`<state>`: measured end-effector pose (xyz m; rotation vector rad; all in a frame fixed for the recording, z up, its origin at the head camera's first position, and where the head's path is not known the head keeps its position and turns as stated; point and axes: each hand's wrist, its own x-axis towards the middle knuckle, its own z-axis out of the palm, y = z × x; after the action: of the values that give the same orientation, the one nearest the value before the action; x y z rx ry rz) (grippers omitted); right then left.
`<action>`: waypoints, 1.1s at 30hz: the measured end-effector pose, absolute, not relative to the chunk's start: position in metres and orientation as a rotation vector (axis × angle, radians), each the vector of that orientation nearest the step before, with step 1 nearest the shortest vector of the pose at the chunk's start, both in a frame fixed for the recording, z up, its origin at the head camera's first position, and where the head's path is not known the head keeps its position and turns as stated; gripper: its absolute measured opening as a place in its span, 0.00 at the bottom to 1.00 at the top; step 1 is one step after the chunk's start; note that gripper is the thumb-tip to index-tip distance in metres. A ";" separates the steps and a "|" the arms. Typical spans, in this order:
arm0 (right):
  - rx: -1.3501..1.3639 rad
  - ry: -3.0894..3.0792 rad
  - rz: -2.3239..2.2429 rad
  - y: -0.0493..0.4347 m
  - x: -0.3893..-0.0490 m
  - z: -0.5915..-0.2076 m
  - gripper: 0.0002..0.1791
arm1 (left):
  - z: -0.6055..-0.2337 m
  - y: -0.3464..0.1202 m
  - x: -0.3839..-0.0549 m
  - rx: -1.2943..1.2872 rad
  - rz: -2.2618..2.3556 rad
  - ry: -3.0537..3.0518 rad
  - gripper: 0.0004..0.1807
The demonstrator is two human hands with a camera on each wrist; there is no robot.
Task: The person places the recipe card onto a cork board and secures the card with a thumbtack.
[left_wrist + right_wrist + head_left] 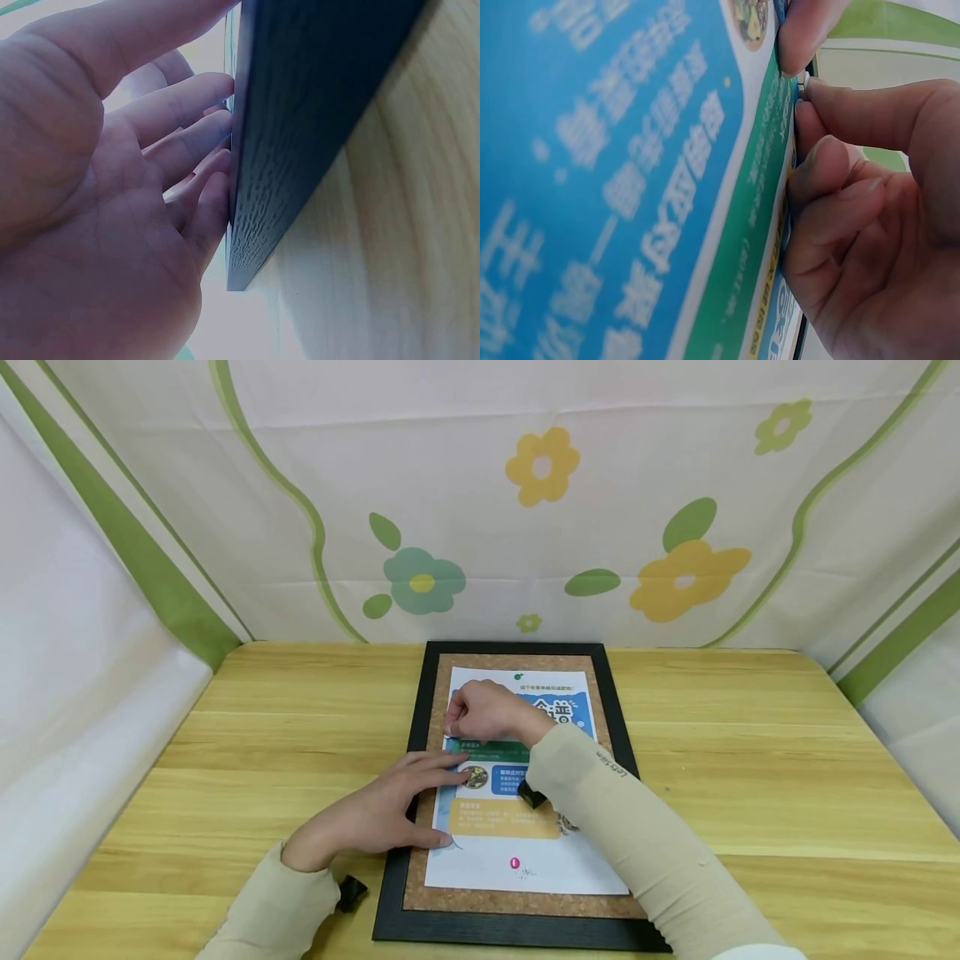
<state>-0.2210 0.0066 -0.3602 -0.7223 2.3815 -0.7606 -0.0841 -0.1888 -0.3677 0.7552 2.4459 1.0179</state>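
Note:
A printed poster (480, 866) in blue, green and yellow lies on a cork board (517, 902) with a black frame (517, 931). My right hand (491, 710) is at the poster's upper left edge. Between its thumb and forefinger it pinches a small whitish push pin (803, 79), whose thin metal shank shows against the paper. My left hand (382, 806) rests on the poster's left edge lower down, fingers spread and fairly straight. In the left wrist view its fingertips reach over the frame's side; what they touch there is hidden.
The board lies on a wooden table (750, 777). Behind it hangs a white curtain (465, 468) with printed flowers. Black wrist cameras sit under both wrists, the left one (351, 893) close to the table beside the frame. My right forearm crosses above the poster's right side.

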 end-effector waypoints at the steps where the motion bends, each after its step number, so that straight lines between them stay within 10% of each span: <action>1: -0.720 2.381 -0.761 0.007 -0.221 -0.360 0.07 | -0.368 -0.188 -0.084 0.753 1.023 2.441 0.39; 33: -0.747 2.421 -0.691 0.006 -0.221 -0.357 0.07 | -0.367 -0.189 -0.085 0.754 1.013 2.451 0.39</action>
<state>-0.2213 0.0055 -0.3573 -0.7468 2.4211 -0.6909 -0.0851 -0.1892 -0.3668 0.7544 2.4506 1.0130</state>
